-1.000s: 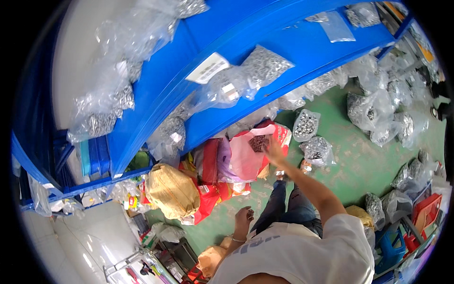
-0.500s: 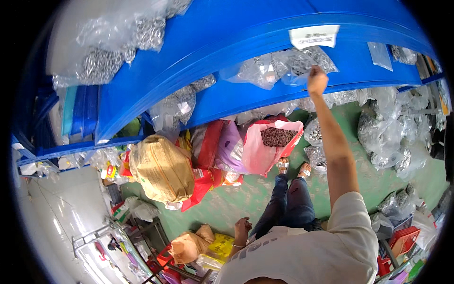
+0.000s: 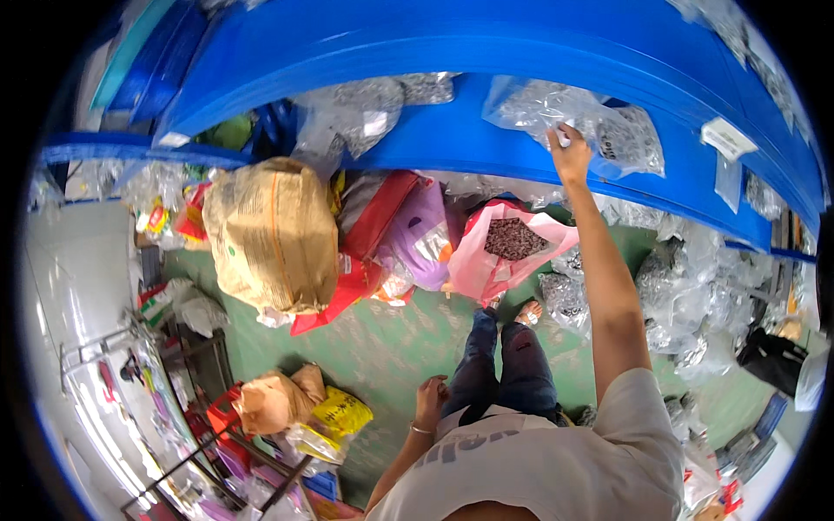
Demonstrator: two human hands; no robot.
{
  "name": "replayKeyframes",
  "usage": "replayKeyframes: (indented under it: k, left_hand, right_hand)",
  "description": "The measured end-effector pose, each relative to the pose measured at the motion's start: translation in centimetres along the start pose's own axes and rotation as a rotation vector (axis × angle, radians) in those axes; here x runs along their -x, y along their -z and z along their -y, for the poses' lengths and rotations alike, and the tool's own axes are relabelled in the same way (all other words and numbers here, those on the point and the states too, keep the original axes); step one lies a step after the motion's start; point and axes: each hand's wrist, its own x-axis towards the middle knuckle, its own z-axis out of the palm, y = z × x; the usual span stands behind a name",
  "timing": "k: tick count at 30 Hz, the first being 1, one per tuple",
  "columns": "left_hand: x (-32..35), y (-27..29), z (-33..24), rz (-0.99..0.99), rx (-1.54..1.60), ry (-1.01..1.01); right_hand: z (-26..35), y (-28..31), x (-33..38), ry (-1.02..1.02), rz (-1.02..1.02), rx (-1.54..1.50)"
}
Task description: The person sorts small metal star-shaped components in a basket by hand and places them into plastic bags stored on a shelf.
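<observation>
My right hand [image 3: 570,154] reaches forward to a blue shelf [image 3: 486,143], its fingers pinched on the edge of a clear plastic bag [image 3: 627,139]. Small grey metal parts fill the bag's right side, and a looser, see-through stretch of plastic lies to the left of the hand. Beside my left hip hangs my left hand [image 3: 430,401], its fingers curled in, with nothing visible in them. Under the shelf, near my feet, stands an open pink-and-white sack [image 3: 469,260] of small dark brown pieces.
More clear bags of metal parts [image 3: 360,113] lie further left on the shelf. A large tan sack [image 3: 274,234], a red bag [image 3: 382,213] and a purple sack [image 3: 417,239] stand on the green floor [image 3: 287,347]. Bagged parts [image 3: 686,286] pile up at right. A metal rack [image 3: 187,382] stands behind left.
My view has turned, shifting the shelf label to the right. My right hand, earlier beside the bags at the shelf edge, now pinches plastic further left along the bag. My left hand stays low.
</observation>
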Motion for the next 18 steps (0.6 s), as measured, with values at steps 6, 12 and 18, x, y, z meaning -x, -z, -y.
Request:
replayKeyframes:
  k: [6, 12, 18]
  left_hand:
    - [-0.9, 0.4, 1.3, -0.045, 0.137, 0.051]
    - [-1.7, -0.7, 1.6, -0.060, 0.280, 0.012]
    - [-3.0, -3.3, 0.6, 0.167, 0.237, -0.070]
  right_hand:
    - [1.7, -2.6, 2.6, 0.114, 0.145, 0.269]
    - [-0.7, 0.2, 8.4, 0.129, 0.076, 0.391]
    - [-4.9, 4.1, 26.2, -0.390, 1.028, -0.221]
